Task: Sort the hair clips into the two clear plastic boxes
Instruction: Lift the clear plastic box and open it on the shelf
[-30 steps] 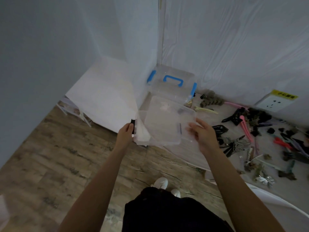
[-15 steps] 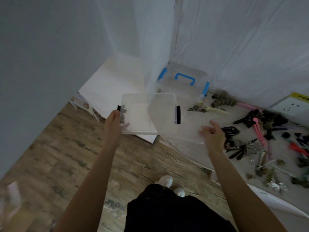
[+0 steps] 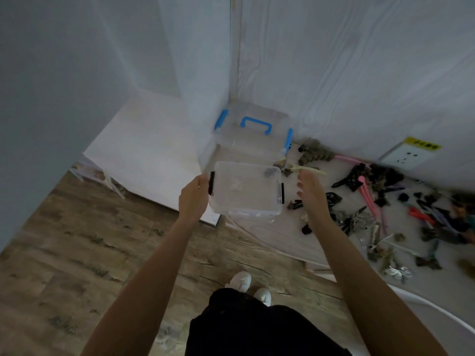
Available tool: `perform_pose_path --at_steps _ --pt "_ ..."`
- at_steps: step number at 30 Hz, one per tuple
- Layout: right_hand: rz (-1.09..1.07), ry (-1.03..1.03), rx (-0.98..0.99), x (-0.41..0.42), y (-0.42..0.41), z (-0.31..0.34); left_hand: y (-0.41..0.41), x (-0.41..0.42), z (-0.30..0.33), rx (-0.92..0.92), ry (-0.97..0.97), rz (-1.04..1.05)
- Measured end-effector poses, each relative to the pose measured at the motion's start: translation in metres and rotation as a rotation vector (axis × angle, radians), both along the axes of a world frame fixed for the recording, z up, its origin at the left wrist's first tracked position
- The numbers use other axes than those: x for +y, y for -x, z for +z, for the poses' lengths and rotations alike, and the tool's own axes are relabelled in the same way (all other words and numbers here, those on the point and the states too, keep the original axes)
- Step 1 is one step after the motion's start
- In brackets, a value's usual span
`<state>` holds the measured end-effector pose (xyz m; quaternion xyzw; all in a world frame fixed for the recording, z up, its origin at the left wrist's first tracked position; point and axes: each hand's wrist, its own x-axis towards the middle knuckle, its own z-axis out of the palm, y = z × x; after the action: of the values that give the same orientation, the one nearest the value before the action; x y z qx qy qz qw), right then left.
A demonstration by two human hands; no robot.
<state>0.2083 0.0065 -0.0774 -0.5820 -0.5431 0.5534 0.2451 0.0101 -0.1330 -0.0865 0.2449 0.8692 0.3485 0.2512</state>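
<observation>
My left hand (image 3: 194, 195) grips the left edge of a clear plastic box with black latches (image 3: 245, 191), held just over the near corner of the white table (image 3: 288, 237). My right hand (image 3: 312, 194) hovers open beside the box's right latch, fingers spread, not touching it. Behind it in the corner stands a second clear box with a blue handle (image 3: 253, 131), lid on. Several hair clips (image 3: 359, 199) in black, pink, red and cream lie scattered over the table to the right.
White walls meet in a corner behind the boxes. A wall socket (image 3: 408, 156) sits at table level on the right. A white board (image 3: 144, 147) leans at the left. Wooden floor and my white shoes (image 3: 250, 287) lie below.
The black-latched box has shifted right and toward the table in my left hand. My right hand, off the box since half a second ago, has come up beside its right latch.
</observation>
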Motion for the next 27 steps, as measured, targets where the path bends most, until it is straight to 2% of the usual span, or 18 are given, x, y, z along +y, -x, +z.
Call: perform_pose_path --at_steps 3,7,10,13,15,20,21,23,25,27 --pt "0.095 -0.157 -0.115 0.03 0.014 0.012 -0.003 0.008 0.021 0.218 -0.002 -0.069" --pt "0.126 -0.216 -0.182 0.061 0.051 0.012 0.006 0.035 0.027 0.322 -0.19 -0.287" --pt "0.097 -0.137 -0.187 0.075 0.069 0.005 0.018 0.066 0.013 0.297 -0.163 -0.354" --pt "0.062 -0.11 -0.236 0.082 0.072 -0.002 0.023 0.085 0.005 0.197 -0.104 -0.29" --pt "0.057 -0.11 -0.249 0.085 0.068 -0.008 0.023 0.093 0.004 0.206 -0.075 -0.259" --pt "0.012 0.03 -0.125 0.101 0.051 -0.016 0.03 0.119 -0.003 0.259 -0.02 -0.209" --pt "0.044 -0.032 -0.19 0.102 0.047 -0.015 0.032 0.123 -0.004 0.272 -0.013 -0.191" --pt "0.151 -0.309 -0.361 0.099 0.041 -0.012 0.034 0.127 -0.001 0.247 -0.031 -0.153" --pt "0.363 -0.638 -0.395 0.089 0.034 -0.006 0.036 0.131 0.001 0.179 -0.044 -0.139" --pt "0.597 -0.858 -0.468 0.083 0.028 -0.005 0.04 0.136 0.002 0.153 -0.039 -0.137"
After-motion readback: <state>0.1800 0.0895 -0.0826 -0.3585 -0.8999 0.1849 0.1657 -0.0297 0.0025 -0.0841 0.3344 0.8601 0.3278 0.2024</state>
